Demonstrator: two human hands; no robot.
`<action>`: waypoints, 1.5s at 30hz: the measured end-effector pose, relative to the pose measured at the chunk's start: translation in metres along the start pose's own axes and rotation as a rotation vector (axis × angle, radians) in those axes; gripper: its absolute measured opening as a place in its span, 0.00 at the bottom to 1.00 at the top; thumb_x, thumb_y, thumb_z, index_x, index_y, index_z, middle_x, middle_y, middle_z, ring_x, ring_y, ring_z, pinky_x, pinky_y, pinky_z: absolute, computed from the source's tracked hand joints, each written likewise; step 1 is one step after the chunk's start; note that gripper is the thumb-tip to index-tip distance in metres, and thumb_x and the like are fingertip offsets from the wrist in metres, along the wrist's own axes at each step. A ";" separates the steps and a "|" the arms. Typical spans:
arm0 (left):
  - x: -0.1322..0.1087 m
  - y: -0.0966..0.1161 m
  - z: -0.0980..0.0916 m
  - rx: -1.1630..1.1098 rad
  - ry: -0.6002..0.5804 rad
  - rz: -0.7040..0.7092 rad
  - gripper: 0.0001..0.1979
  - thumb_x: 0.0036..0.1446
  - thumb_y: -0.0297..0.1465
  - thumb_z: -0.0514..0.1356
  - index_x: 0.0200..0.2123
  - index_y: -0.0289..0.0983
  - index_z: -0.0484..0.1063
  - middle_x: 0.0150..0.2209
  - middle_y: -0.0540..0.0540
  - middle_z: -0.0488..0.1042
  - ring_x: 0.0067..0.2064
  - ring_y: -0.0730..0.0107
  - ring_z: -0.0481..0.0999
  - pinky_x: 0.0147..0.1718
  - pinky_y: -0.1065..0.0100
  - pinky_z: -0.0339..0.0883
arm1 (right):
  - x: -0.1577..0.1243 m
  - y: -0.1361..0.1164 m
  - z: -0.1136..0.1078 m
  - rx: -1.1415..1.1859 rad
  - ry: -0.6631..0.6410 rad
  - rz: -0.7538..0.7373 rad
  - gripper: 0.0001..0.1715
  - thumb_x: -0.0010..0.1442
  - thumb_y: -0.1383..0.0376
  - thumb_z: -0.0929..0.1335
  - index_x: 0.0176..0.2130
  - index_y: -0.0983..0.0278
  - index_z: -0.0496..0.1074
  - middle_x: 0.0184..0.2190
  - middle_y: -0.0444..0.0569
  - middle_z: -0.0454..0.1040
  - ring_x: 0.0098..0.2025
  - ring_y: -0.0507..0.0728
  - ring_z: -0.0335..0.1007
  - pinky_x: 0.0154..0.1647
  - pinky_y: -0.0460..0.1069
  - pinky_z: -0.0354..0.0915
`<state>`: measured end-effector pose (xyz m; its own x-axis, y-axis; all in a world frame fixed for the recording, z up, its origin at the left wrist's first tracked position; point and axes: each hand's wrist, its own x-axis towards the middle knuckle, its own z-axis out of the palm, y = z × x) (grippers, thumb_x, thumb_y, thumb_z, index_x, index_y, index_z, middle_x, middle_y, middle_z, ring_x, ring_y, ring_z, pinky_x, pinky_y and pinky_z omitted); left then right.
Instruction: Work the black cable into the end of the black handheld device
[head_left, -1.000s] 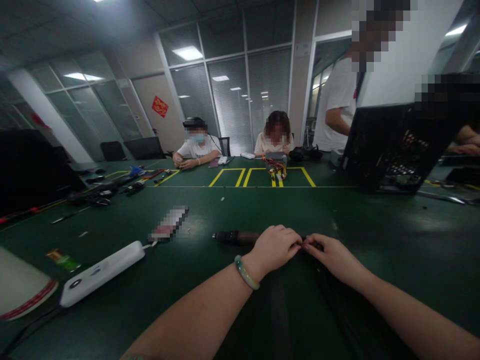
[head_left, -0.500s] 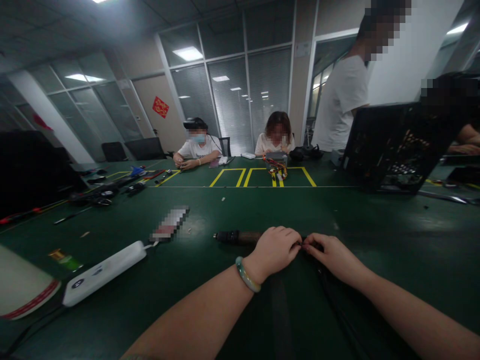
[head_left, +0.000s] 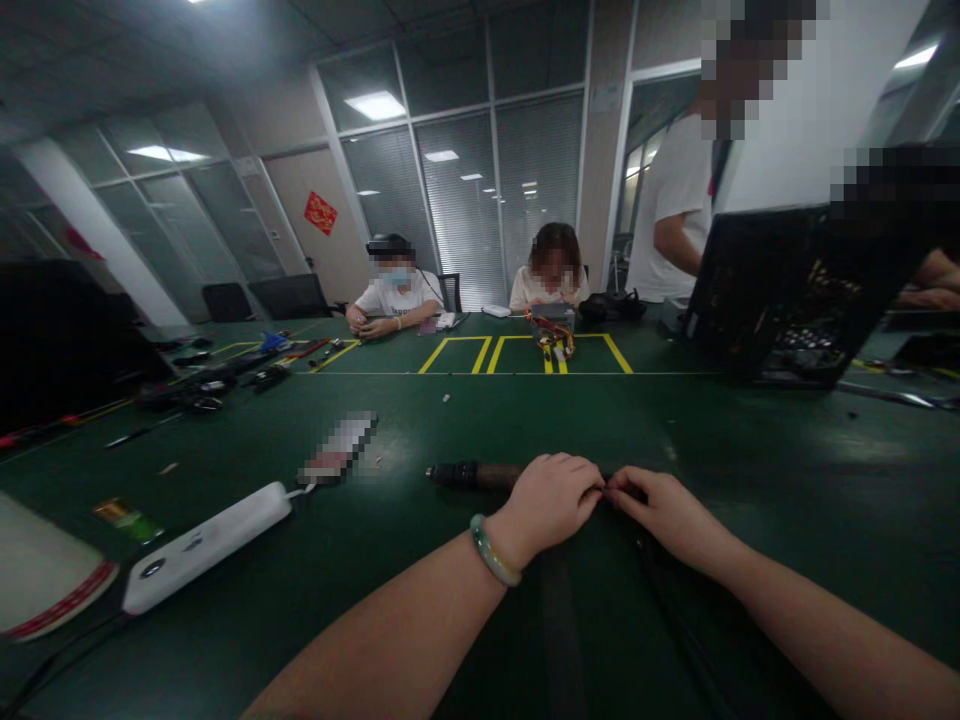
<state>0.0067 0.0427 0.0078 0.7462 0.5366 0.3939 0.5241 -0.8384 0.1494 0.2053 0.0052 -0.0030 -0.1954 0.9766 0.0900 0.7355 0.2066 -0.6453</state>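
Observation:
My left hand [head_left: 551,497], with a green bangle on its wrist, is curled closed over a dark rod-shaped tool [head_left: 474,474] that lies across the green table [head_left: 750,450]; the tool's black end sticks out to the left of my knuckles. My right hand [head_left: 664,512] meets it fingertip to fingertip, pinching something small and dark that I cannot make out. Thin dark cables [head_left: 660,590] run from under my right hand towards me.
A white power strip [head_left: 206,545] lies at the left, with a white-and-red object [head_left: 45,580] beyond it at the edge. An open black computer case [head_left: 795,295] stands at the right. Two seated people and one standing person are at the far side, by yellow floor-tape markings [head_left: 525,352].
My hands have stayed together at the same spot. The standing person at the far right has shifted.

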 end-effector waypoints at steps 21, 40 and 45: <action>0.000 -0.001 -0.004 0.025 -0.010 0.016 0.10 0.65 0.33 0.51 0.42 0.39 0.71 0.44 0.47 0.73 0.47 0.67 0.71 0.46 0.64 0.64 | 0.000 0.005 0.000 0.022 -0.065 0.035 0.15 0.63 0.53 0.62 0.37 0.59 0.71 0.33 0.44 0.76 0.34 0.56 0.71 0.35 0.48 0.62; 0.002 -0.003 -0.004 -0.047 -0.024 0.016 0.08 0.63 0.33 0.54 0.43 0.39 0.69 0.43 0.47 0.73 0.46 0.65 0.71 0.45 0.62 0.64 | 0.002 0.001 -0.001 0.014 -0.020 0.004 0.11 0.62 0.57 0.64 0.34 0.59 0.71 0.30 0.43 0.75 0.34 0.55 0.70 0.37 0.49 0.60; 0.003 -0.003 -0.002 -0.042 -0.024 0.012 0.09 0.64 0.32 0.52 0.43 0.39 0.70 0.43 0.46 0.73 0.46 0.66 0.71 0.47 0.62 0.64 | 0.003 0.001 0.000 0.018 -0.002 -0.007 0.11 0.62 0.58 0.64 0.35 0.60 0.72 0.32 0.44 0.75 0.35 0.55 0.70 0.39 0.49 0.61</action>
<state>0.0065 0.0466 0.0103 0.7620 0.5284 0.3744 0.4979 -0.8477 0.1829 0.2057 0.0087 -0.0030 -0.2016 0.9750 0.0934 0.7226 0.2124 -0.6579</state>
